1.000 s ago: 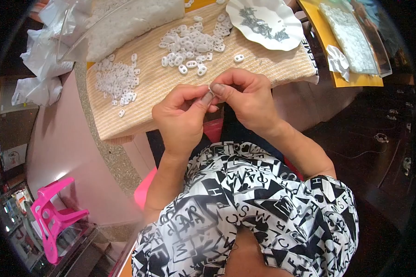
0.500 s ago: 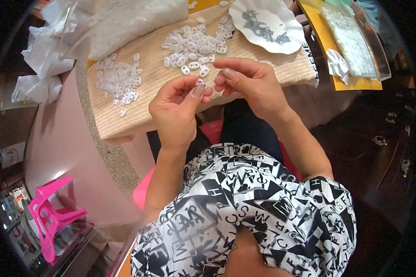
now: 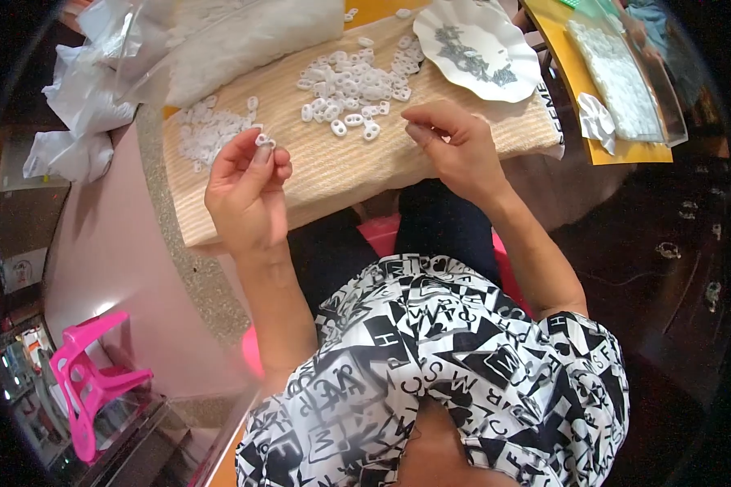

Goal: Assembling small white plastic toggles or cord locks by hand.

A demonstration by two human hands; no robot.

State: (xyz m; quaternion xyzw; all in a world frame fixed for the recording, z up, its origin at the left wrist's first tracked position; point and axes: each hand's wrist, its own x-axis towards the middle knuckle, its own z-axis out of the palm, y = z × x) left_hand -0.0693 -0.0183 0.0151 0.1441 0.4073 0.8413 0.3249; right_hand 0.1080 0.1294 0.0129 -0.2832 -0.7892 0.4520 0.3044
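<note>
My left hand (image 3: 248,191) pinches a small white plastic piece with holes (image 3: 264,141) between thumb and fingers, above the left part of the cloth-covered table. A pile of similar small white pieces (image 3: 211,134) lies just behind and left of that hand. My right hand (image 3: 459,150) hovers near the table's right half, its thumb and index finger brought together; what they hold, if anything, is too small to make out. Between the hands and farther back, a larger heap of white two-holed pieces (image 3: 353,81) is spread, with a few loose ones at its near edge.
A white scalloped plate (image 3: 521,49) with small grey metal bits (image 3: 471,57) stands at the back right. A bag of white pieces (image 3: 252,49) lies at the back left. On the right, another bag (image 3: 613,77) rests on a yellow surface, near a person's hand. A pink stool (image 3: 97,377) stands lower left.
My hands have drawn apart. The left one has moved left with the white piece still in its pinch, and the right one has shifted slightly right.
</note>
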